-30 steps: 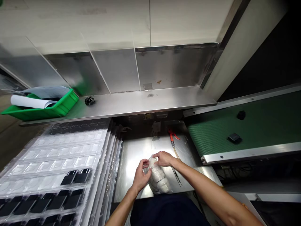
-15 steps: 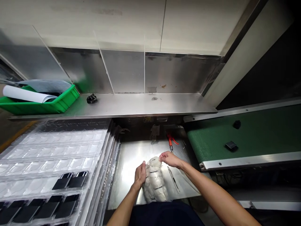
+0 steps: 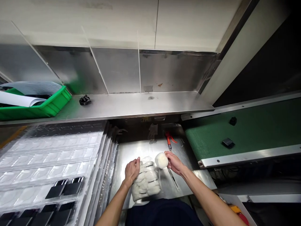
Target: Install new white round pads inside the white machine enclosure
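Note:
My right hand pinches a round, fluffy cream-white puff by its right edge, just above and right of a clear plastic bag. Several similar white puffs with dark bands show through the bag, which lies on the metal table near my body. At the bag's upper left, my left hand is closed on its edge, thumb pointing up. A thin pen-like metal tool rests below my right hand. Behind it lies a red-handled air gun.
Stacked clear trays, some pockets holding black parts, stand at left. A green conveyor with two black pieces runs at right. A green bin and a small black part sit on the shelf. A glove lies farther back.
My right hand has drawn a white puff out of the bag and moved slightly right. The bag now lies flatter, and my left hand has shifted left. The view has turned slightly.

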